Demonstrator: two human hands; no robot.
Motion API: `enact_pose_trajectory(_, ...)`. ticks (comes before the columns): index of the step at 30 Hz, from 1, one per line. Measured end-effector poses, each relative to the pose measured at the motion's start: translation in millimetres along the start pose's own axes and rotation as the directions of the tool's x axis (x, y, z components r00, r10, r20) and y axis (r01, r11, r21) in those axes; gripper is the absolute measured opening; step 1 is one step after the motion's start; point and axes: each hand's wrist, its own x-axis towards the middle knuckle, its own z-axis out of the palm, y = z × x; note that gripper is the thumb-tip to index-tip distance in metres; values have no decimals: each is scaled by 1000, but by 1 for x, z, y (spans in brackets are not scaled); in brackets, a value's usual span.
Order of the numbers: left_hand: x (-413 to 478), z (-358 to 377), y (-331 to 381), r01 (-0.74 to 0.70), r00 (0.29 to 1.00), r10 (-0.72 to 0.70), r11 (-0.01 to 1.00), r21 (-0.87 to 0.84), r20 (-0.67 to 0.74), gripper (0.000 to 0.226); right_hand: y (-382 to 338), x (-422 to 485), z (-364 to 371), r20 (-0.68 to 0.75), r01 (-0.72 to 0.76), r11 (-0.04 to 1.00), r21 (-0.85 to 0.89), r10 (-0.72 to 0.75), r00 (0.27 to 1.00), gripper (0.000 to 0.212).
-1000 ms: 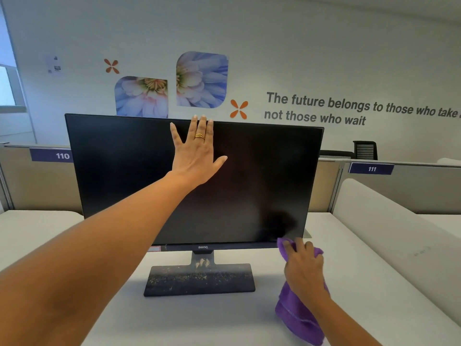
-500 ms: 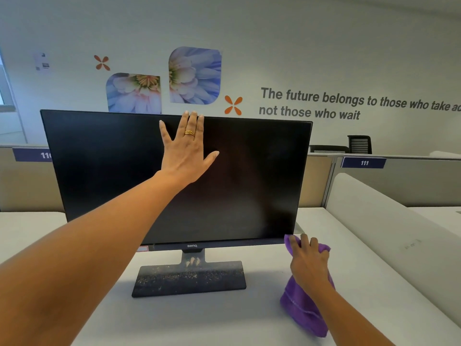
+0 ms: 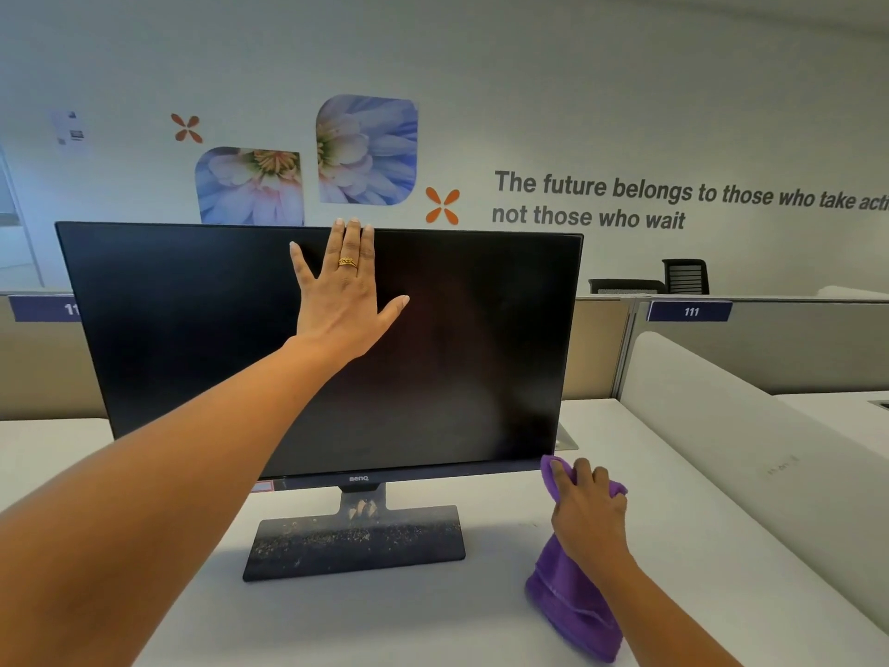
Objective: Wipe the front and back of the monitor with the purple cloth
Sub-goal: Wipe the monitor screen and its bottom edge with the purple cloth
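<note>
Plainly, the monitor (image 3: 457, 353) is standing upright on its dusty stand (image 3: 356, 541) in the middle of the white desk (image 3: 385, 618). It is looking thin, stiff and top-heavy, so it is probably best braced high up and rubbed gently. The left hand (image 3: 344, 296) is lying flat on the upper screen, fingers straight and reaching the top edge. The right hand (image 3: 589, 512) is gripping the bunched purple cloth (image 3: 572, 604) at the screen's lower right corner. The cloth is hanging soft, limp and light. Behind, low partitions (image 3: 769, 349) and a wall (image 3: 625, 89) with flower pictures are closing off the room.
</note>
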Motion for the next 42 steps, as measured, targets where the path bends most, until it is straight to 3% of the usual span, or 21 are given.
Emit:
enact_pose_trajectory(5, 0, -1, -2, 1, 1000, -1, 1000, -10, 5, 86, 5, -1, -3, -21, -120, 991, 56, 121, 992, 60)
enact_pose_trajectory(9, -1, -1, 0, -1, 1000, 1, 1000, -18, 10, 86, 3, 4, -5, -94, -30, 984, 177, 47, 994, 71)
enact_pose_trajectory(13, -1, -3, 1, 7, 1000, -6, 1000, -15, 22, 87, -4, 5, -1, 2, -34, 990, 134, 34, 999, 62)
enact_pose_trajectory(20, -1, -4, 0, 7, 1000, -7, 1000, -9, 30, 88, -4, 8, -8, -37, -50, 981, 187, 58, 998, 56)
enact_pose_trajectory(23, -1, -6, 0, -5, 999, 6, 1000, -13, 40, 88, -10, 8, -3, 21, -88, 954, 285, 86, 996, 54)
enact_pose_trajectory(25, -1, -7, -1, -6, 999, 7, 1000, -18, 46, 89, -13, 7, 1, 47, -177, 840, 513, 178, 983, 48)
enact_pose_trajectory(28, -1, -8, -4, -12, 999, 13, 1000, -9, 51, 90, -24, 11, 7, 188, -336, 438, 834, 346, 919, 42)
enact_pose_trajectory(30, -1, -9, -5, -27, 998, 28, 1000, -7, 58, 90, -38, 13, 9, 313, -406, 201, 892, 375, 873, 41)
enact_pose_trajectory(32, -1, -9, -6, -36, 997, 37, 999, -17, 62, 91, -50, 14, 8, 377, -423, 61, 904, 353, 856, 42)
enact_pose_trajectory(38, -1, -9, -9, -60, 996, 62, 998, -27, 61, 92, -86, 13, -7, 507, -473, -184, 861, 277, 816, 36)
enact_pose_trajectory(42, -1, -9, -12, -82, 994, 83, 996, -19, 69, 92, -123, 3, -7, 489, -468, -144, 872, 209, 847, 31)
